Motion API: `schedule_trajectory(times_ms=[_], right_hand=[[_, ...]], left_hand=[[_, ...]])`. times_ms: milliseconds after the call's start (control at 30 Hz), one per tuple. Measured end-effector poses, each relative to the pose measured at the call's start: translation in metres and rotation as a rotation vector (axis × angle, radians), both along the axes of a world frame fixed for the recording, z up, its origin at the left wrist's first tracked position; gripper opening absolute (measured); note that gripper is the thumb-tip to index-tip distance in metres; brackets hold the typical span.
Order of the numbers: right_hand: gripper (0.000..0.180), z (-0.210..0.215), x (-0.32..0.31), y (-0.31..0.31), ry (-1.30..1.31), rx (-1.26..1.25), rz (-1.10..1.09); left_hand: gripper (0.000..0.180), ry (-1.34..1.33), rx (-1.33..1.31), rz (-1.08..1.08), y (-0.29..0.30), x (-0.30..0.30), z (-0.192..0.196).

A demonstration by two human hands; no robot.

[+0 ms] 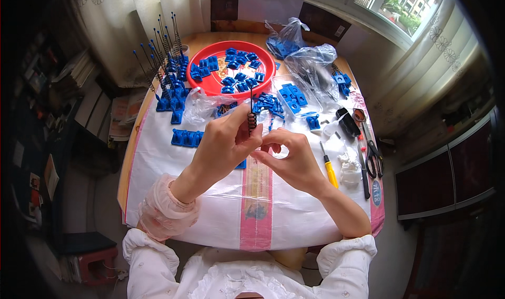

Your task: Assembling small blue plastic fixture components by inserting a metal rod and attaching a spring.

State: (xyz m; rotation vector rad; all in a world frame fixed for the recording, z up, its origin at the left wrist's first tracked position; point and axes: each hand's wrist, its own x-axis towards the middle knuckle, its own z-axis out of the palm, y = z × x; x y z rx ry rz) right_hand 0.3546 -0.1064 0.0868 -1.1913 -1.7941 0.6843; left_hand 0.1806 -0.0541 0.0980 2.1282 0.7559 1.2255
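My left hand [227, 141] is raised over the middle of the table and pinches a thin dark metal rod with a coiled spring [252, 119] standing upright from its fingertips. My right hand [288, 154] is beside it, its fingertips touching the left hand's just below the spring; whether it grips a small part of its own is hidden. A small blue plastic piece [241, 164] shows under the left hand. Behind the hands stands a red round tray [210, 83] holding several blue plastic clips [239, 70].
Assembled blue clips with upright rods [169, 80] stand at the back left. Clear plastic bags [310, 62] with more blue parts lie at the back right. A yellow-handled screwdriver [330, 168], scissors [371, 149] and a black object [347, 121] lie on the right. A white and pink cover [210, 215] drapes the table.
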Motion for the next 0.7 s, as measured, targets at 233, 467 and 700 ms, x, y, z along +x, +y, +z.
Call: schedule_trajectory(times_ms=[233,467,700], right_hand=[[0.013,-0.008,0.004,0.001,0.039,0.007,-0.032],[0.012,-0.005,0.020,0.001,0.087,0.023,-0.096],[0.009,0.018,0.057,0.004,0.111,0.062,-0.190]], left_hand=[[0.018,0.035,-0.005,-0.017,-0.002,0.007,-0.008],[0.019,0.029,-0.030,-0.106,0.003,0.017,-0.003],[0.013,0.287,0.025,-0.042,0.071,0.026,-0.054]])
